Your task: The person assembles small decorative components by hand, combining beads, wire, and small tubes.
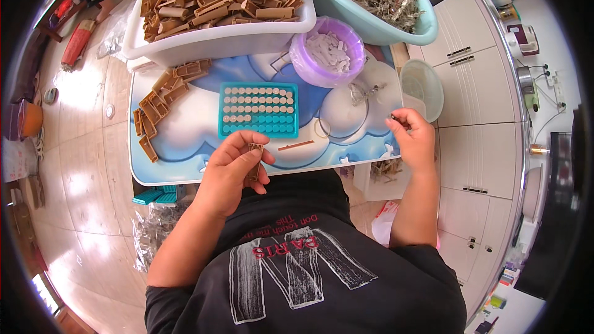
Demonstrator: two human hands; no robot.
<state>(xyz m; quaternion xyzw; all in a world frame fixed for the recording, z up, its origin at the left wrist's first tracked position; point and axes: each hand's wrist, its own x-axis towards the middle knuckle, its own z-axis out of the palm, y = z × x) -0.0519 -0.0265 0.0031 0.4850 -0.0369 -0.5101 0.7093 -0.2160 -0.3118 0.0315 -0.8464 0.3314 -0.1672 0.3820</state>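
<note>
My left hand (pixel 234 167) is closed round a small brown plastic casing (pixel 254 173), held over the table's front edge. At the right side of the table my right hand (pixel 411 133) pinches a tiny dark piece, too small to name. Between the hands lies a teal tray (pixel 223 111) with rows of round silvery discs (pixel 257 100); its nearest pockets hold no discs. A thin brown strip (pixel 296 146) lies in front of the tray. Near my right hand are some small clear and metallic bits (pixel 365 91).
Brown casings (pixel 153 109) form a curved line on the table's left. Behind stand a white bin (pixel 229 40) heaped with casings, a light-blue tub (pixel 411 36) of clear plastic pieces and a purple bowl (pixel 301 71) of white pieces. Cabinets (pixel 473 89) line the right.
</note>
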